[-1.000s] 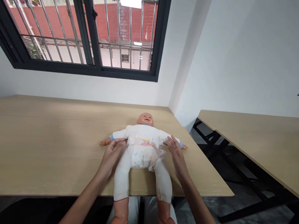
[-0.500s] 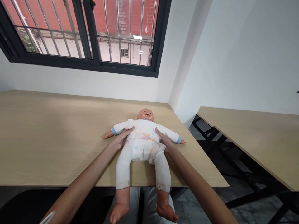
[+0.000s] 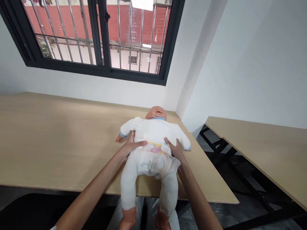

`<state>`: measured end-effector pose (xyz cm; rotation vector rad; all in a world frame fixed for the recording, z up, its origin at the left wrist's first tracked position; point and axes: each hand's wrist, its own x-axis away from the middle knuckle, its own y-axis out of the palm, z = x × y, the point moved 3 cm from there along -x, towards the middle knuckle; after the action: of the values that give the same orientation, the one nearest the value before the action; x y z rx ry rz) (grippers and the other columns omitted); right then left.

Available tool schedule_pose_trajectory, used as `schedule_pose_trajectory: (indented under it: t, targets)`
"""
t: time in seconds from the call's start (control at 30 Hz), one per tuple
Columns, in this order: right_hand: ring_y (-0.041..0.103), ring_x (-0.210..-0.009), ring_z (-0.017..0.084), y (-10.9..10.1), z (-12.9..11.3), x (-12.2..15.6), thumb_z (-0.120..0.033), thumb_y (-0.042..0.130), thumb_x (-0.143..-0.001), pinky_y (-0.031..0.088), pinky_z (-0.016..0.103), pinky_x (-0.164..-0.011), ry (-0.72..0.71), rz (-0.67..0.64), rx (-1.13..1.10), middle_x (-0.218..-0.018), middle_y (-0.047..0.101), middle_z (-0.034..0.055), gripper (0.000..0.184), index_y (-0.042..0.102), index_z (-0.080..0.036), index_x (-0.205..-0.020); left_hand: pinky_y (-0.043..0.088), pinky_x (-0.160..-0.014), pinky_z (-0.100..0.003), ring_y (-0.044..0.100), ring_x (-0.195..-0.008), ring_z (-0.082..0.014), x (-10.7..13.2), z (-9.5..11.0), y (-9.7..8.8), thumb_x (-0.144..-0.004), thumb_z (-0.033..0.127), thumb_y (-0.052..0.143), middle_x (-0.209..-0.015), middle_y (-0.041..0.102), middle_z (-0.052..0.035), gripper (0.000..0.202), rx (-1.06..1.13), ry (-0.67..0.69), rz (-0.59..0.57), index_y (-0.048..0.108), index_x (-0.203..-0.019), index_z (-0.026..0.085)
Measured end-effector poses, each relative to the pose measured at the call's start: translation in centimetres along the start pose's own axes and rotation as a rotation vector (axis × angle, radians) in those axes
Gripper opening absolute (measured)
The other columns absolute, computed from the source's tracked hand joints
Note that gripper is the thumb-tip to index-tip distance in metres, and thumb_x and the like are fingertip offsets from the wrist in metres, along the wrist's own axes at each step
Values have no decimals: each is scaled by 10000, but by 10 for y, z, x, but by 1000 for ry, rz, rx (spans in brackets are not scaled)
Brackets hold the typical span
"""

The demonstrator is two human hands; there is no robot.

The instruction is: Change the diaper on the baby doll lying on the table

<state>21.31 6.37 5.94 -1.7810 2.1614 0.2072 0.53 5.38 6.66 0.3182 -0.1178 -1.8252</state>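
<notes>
A baby doll (image 3: pixel 155 131) in a white outfit with blue cuffs and collar lies face up over the table, head toward the window. Around its waist is a diaper (image 3: pixel 153 163) with a colourful printed band, its edge ruffled on the right. My left hand (image 3: pixel 130 147) grips the doll's side at the waist, thumb across the front. On the other side my right hand (image 3: pixel 174 149) clasps the doll likewise, thumb on the belly. The fingers behind the doll are partly hidden. The doll's legs hang past the table's near edge above my lap.
The wooden table (image 3: pixel 59 137) reaches the wall under a barred window (image 3: pixel 105 35). A second table (image 3: pixel 263 143) with black legs stands to the right, across a gap. Dark chair shapes (image 3: pixel 35 212) show below the near edge at left.
My hands have closed round the doll's waist, thumbs now over its front. The torso looks raised and nearer, the head tips back, and the arms hang lower. The camera view has shifted.
</notes>
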Motion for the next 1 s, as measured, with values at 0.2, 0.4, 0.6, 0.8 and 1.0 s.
schedule_pose_trajectory:
  t: [0.2, 0.4, 0.6, 0.8, 1.0]
  targets:
    - [623, -1061, 283, -6, -40, 38, -553, 713, -674, 515, 428, -912, 5, -58, -207, -1158, 666, 92, 759, 478, -203, -1306, 481, -987, -415, 457, -1293, -323, 30, 16, 5, -599, 257, 803, -1458, 413, -134, 1051, -76, 127, 5, 182, -1446, 263]
    - [670, -936, 316, -16, -50, 80, -597, 789, -538, 571, 434, -762, 135, -29, -307, -1082, 691, 124, 898, 489, -205, -1288, 419, -1044, -426, 406, -1324, -331, 73, 13, 4, -546, 443, 831, -1472, 362, -174, 1213, -310, 204, 32, 69, -1463, 219]
    - [657, -976, 371, -30, -31, 131, -833, 686, -375, 522, 498, -879, 234, -139, -203, -1036, 699, 184, 1042, 611, -198, -1197, 492, -961, -486, 522, -1207, -368, 135, -17, 0, -500, 552, 818, -1309, 551, -161, 1137, -508, 127, 39, 260, -1436, 227]
    - [600, -1118, 331, -34, -19, 180, -614, 735, -620, 431, 524, -1008, 359, 38, -212, -1074, 699, 130, 713, 639, -183, -1180, 495, -897, -582, 596, -1106, -380, 173, -40, 1, -530, 570, 796, -1128, 672, -116, 896, -485, 63, 63, 472, -1323, 307]
    - [556, -1188, 302, -41, -14, 196, -492, 722, -678, 416, 477, -1060, 287, 239, -102, -1057, 710, 72, 531, 684, -196, -1117, 551, -842, -484, 639, -1024, -350, 180, -32, 10, -532, 480, 822, -1137, 667, -141, 715, -564, 43, 72, 579, -1149, 213]
